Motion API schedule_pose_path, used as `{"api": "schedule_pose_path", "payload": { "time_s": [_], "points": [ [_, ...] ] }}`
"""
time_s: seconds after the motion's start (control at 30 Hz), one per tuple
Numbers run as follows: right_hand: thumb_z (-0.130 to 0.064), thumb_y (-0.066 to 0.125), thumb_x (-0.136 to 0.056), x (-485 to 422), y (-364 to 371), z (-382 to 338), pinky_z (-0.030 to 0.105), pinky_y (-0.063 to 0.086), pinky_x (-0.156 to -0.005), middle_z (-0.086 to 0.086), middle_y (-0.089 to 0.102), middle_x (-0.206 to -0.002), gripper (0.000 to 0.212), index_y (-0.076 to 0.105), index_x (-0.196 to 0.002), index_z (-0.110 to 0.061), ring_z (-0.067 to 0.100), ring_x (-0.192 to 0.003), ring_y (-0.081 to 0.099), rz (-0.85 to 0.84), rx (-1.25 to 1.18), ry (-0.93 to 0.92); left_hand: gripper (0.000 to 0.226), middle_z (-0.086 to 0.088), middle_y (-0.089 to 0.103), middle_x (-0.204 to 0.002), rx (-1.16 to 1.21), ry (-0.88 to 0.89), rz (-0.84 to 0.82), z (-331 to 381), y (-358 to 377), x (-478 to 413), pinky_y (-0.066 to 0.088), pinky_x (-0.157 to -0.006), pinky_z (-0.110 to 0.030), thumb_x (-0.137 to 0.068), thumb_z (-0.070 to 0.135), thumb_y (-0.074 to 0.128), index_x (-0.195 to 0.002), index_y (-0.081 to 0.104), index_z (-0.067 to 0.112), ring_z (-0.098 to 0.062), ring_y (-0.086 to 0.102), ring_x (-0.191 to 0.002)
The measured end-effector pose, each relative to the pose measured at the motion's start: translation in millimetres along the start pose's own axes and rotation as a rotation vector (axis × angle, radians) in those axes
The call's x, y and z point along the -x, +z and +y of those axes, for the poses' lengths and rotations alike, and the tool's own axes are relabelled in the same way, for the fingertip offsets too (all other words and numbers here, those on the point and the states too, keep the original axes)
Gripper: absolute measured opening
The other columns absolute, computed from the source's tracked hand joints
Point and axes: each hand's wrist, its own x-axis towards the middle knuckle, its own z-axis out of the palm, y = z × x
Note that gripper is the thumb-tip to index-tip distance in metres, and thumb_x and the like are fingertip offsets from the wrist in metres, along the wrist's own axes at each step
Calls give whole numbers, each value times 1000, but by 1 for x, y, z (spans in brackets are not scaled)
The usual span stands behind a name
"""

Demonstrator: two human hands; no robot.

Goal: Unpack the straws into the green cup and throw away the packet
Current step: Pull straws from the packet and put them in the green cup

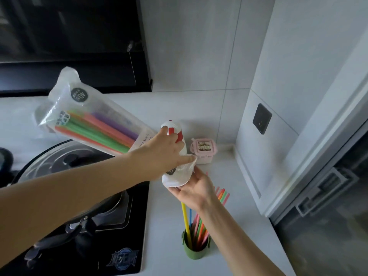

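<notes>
Straws in the packet, slanting toward ten o'clock, may spill past the green cup at six o'clock, because left hand fingers pinch, and right hand fingers cradle, only its floppy lower end.

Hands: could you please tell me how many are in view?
2. The left hand grips the straw packet near its lower end; the right hand holds that end.

Clear packet is tilted in mid-air, bright packed straws inside. The green cup stands upright toward the tabletop's front edge, with loose straws standing in it.
</notes>
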Motion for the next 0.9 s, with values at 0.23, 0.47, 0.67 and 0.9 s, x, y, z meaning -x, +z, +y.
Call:
{"api": "schedule_pose_path", "payload": {
  "time_s": [0.23,0.47,0.67,0.9],
  "points": [
    [-30,39,-96,-18,-7,11,52,50,-90,20,72,-101,40,71,-99,-4,36,-102,64,38,-27,-8,72,-7,54,-107,28,48,-39,8,12,4,34,-80,-38,-85,27,51,-142,6,33,-27,50,-94],
    [-20,51,-93,-9,-3,0,49,43,-98,17,66,-85,26,68,-77,-7,30,-84,63,-17,250,-268,76,11,34,-64,663,-266,58,10,52,25,49,-69,-33,-80,11,44,-138,13,48,-20,46,-63],
    [-36,62,-81,5,15,-6,38,51,-91,10,69,-93,34,64,-100,-8,23,-91,65,32,560,-401,70,-4,69,-87,1003,-462,236,17,62,33,50,-70,-34,-81,26,61,-136,24,48,-27,61,-76],
    [-35,55,-91,3,35,-12,34,51,-82,16,69,-107,27,67,-100,-13,28,-95,66,340,544,-669,76,-4,70,-95,1085,-549,303,34,60,36,49,-69,-34,-76,28,63,-138,23,46,-33,61,-80]
  ]
}}
